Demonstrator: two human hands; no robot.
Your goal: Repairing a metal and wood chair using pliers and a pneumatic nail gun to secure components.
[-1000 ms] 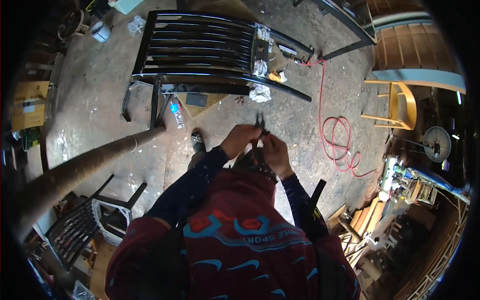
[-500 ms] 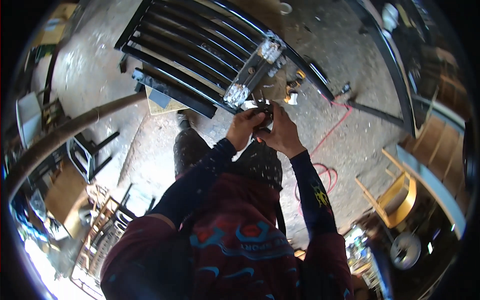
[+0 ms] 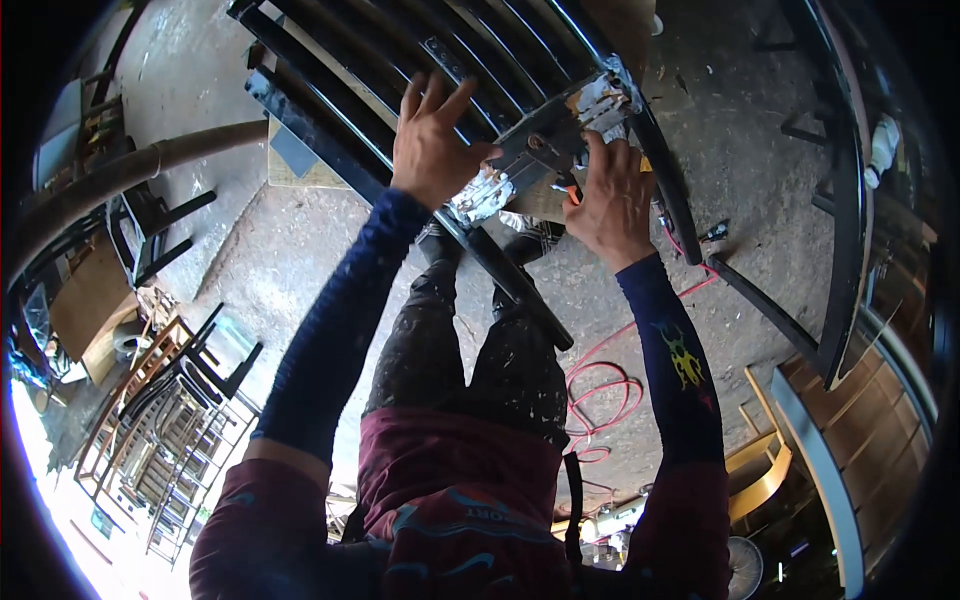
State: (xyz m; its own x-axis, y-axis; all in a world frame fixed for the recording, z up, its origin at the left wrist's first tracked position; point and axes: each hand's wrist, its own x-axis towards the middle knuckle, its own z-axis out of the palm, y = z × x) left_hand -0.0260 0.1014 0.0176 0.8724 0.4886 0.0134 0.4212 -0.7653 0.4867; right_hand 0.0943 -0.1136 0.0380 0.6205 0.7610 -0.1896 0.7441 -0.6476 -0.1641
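Observation:
A black slatted furniture frame, probably part of a chair, lies in front of me. Whitish patches cover two corners along its near crosspiece. My left hand rests on the slats, its fingers spread and nothing in them. In my right hand is a pair of pliers with an orange handle. The dark jaws of the pliers are against or just above the crosspiece; what they grip, if anything, is too small to tell.
A red hose lies coiled on the concrete floor. To the left, a curved brown pole passes a black stool. Black framing and a wooden panel stand at right. My feet are just under the frame's near leg.
My hands have parted from close together near the frame's edge. The left has moved forward onto the slats; the right has brought the pliers over the crosspiece. The view has shifted too.

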